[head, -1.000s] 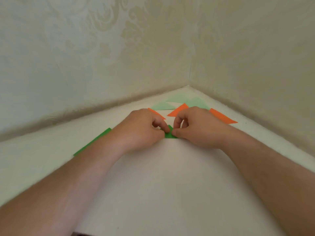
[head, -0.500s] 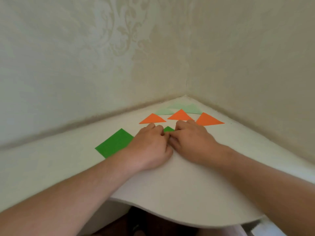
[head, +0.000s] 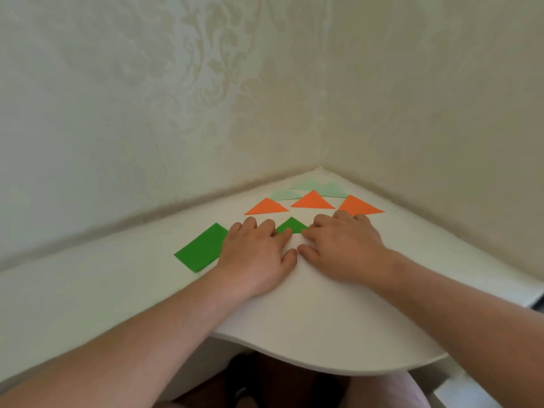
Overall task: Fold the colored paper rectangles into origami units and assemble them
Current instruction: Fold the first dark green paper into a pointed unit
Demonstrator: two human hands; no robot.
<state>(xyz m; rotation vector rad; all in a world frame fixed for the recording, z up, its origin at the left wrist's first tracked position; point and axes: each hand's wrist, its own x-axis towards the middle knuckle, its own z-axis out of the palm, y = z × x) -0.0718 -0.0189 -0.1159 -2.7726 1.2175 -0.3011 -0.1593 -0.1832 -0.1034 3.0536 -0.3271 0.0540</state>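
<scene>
Both hands, left hand (head: 255, 249) and right hand (head: 343, 245), are pressing flat fingers (head: 283, 235) on the green triangle (head: 291, 225) (gripping nothing), ideally creasing firmly outward.

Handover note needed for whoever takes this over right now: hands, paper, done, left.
Left hand: fingers flat, pressing the left edge of the dark green folded paper triangle. No grip.
Right hand: fingers flat on the triangle's right edge. No grip.
Dark green flat paper rectangle: unfolded, left of the left hand on the white corner table.
Done: three orange folded paper triangles in a row beyond the hands; pale green folded paper triangles behind them near the corner.
Left: finish the green unit, fold the rectangle, assemble; nothing looks joined yet.
</scene>
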